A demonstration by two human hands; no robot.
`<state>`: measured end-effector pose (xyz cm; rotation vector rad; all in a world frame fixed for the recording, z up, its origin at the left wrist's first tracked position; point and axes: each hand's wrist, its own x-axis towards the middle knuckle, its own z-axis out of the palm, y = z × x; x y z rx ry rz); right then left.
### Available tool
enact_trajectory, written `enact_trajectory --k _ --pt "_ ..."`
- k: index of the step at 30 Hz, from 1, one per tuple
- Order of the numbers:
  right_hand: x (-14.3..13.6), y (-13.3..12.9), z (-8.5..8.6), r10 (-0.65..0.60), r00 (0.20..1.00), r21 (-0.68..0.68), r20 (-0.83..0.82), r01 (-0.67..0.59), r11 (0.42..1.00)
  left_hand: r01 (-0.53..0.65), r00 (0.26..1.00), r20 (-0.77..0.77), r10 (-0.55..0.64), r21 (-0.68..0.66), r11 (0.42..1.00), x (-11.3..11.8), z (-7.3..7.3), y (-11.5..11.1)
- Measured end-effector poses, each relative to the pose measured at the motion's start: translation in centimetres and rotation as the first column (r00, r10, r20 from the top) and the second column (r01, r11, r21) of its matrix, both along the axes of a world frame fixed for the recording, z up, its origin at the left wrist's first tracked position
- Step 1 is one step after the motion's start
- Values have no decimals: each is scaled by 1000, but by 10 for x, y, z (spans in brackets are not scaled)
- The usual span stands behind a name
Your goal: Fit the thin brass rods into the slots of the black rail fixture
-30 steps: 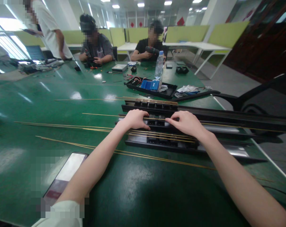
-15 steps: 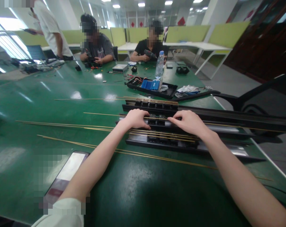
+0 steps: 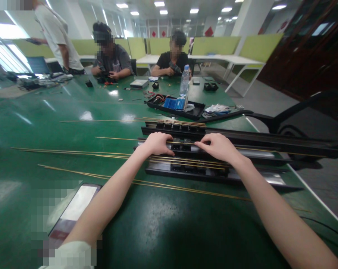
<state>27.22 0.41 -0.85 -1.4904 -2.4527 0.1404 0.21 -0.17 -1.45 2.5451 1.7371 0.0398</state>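
My left hand (image 3: 158, 143) straddles the middle black channel (image 3: 182, 151), thumb on its near side and fingers on its far side, gripping it. Just right of it, my right hand (image 3: 218, 145) pinches a thin brass rod (image 3: 117, 138) between thumb and forefinger. This rod runs lengthwise over the channel and sticks out to the left. Small black blocks (image 3: 187, 144) sit in the channel between my hands. A nearer black channel (image 3: 169, 173) has several brass rods (image 3: 197, 163) lying along it. Behind lies a third channel (image 3: 169, 131), also with rods on top.
Loose brass rods (image 3: 169, 185) lie in front of the channels. A phone (image 3: 81, 201) is by my left forearm. Further back stand a black tray (image 3: 195, 111), a water bottle (image 3: 184, 84) and gloves (image 3: 218, 110). Two people sit opposite; another stands at left. A chair (image 3: 294, 116) is at right.
The view has tilted slightly upward, so the scene shifts a little down and left. Both hands keep nearly the same grip and place along the middle channel.
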Motion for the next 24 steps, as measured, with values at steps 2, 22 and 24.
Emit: enact_trajectory --k 2,22,24 --pt "1 1 -1 8 1000 0 -1 -8 1000 5 1000 0 -5 4 1000 0 -1 1" --pt "21 11 4 165 986 -21 25 -164 986 -15 1000 9 15 -15 1000 1 -2 2" --pt "25 12 4 213 977 -37 6 -212 976 -13 1000 5 13 -15 1000 1 -2 2"
